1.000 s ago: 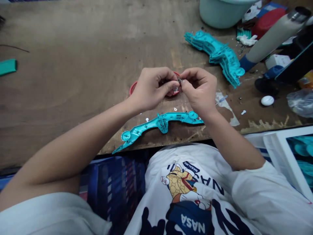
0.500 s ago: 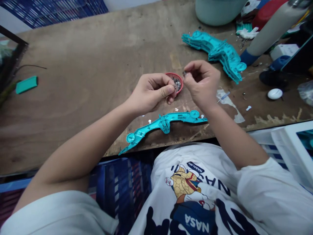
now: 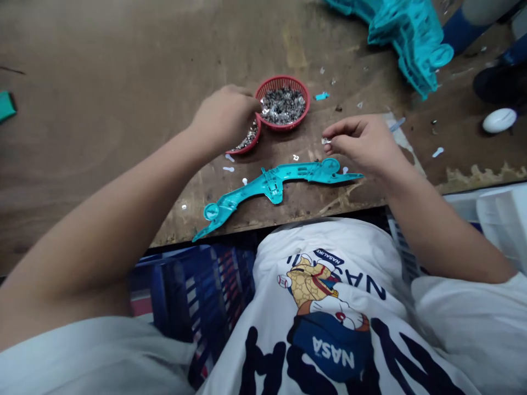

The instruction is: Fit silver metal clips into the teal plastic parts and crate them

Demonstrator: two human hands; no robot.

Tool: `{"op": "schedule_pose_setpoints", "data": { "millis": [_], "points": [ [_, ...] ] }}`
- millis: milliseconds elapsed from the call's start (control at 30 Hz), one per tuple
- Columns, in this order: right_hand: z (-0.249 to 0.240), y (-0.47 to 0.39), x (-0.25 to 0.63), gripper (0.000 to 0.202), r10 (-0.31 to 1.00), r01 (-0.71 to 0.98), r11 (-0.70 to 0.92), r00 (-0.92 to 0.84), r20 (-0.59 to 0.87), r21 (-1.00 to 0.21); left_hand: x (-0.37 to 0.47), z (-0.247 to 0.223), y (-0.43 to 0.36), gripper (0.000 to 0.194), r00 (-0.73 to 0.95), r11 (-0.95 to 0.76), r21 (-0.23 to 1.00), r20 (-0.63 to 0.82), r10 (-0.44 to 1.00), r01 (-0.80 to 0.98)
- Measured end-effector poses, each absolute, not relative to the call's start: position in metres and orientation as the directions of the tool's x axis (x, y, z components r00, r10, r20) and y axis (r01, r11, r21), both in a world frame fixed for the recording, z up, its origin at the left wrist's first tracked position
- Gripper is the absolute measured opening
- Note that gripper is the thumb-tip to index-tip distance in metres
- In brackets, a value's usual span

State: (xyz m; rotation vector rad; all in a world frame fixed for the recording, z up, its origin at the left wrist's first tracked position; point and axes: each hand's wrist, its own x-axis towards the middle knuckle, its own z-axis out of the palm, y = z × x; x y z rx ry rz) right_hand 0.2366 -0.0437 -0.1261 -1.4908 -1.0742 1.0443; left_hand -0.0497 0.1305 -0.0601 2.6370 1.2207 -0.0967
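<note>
My left hand (image 3: 226,116) is at the left edge of a red basket (image 3: 305,104) of small metal pieces, its fingers closed around something I cannot make out. Partly under that hand is a second red basket (image 3: 256,140) with small metal bits. To the right, my right hand (image 3: 357,141) pinches a small metal piece (image 3: 325,141) between thumb and fingertips. A curved turquoise plastic part (image 3: 273,189) lies near the table's front edge, below both hands. A small metal clip (image 3: 296,158) lies just behind it.
Stacked turquoise parts (image 3: 405,38) stand at the back right. A white oval object (image 3: 499,120) and a small screwdriver-like tool (image 3: 397,124) lie on the right. Small white pieces (image 3: 228,169) are scattered around the curved part. Blue crates (image 3: 185,296) are below the table edge.
My left hand has moved left to the basket, and my right hand has moved slightly right and down with its piece. Both baskets now show more. The view has shifted.
</note>
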Motion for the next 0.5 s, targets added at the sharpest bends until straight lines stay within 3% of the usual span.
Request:
{"op": "schedule_pose_setpoints", "data": {
  "millis": [100,267,367,500],
  "points": [
    [-0.133,-0.052,0.221,0.025,0.970,0.170,-0.219,0.144,-0.195,-0.961,-0.077,-0.056,0.116,0.061,0.520,-0.537,-0.002,-0.252,0.816,0.843],
    [-0.131,-0.051,0.207,0.024,0.982,0.456,-0.187,0.058,-0.181,-0.870,-0.084,-0.065,0.114,0.055,0.320,-0.372,-0.059,-0.396,0.861,0.926],
    [-0.125,-0.051,0.213,0.022,0.983,0.604,-0.155,0.020,-0.180,-0.782,-0.078,-0.063,0.114,0.055,0.327,-0.401,-0.131,-0.381,0.865,0.907],
    [-0.121,-0.052,0.217,0.025,0.968,0.674,-0.183,-0.004,-0.252,-0.716,-0.080,-0.056,0.112,0.062,0.382,-0.461,-0.132,-0.389,0.839,0.878]
  ]
}}
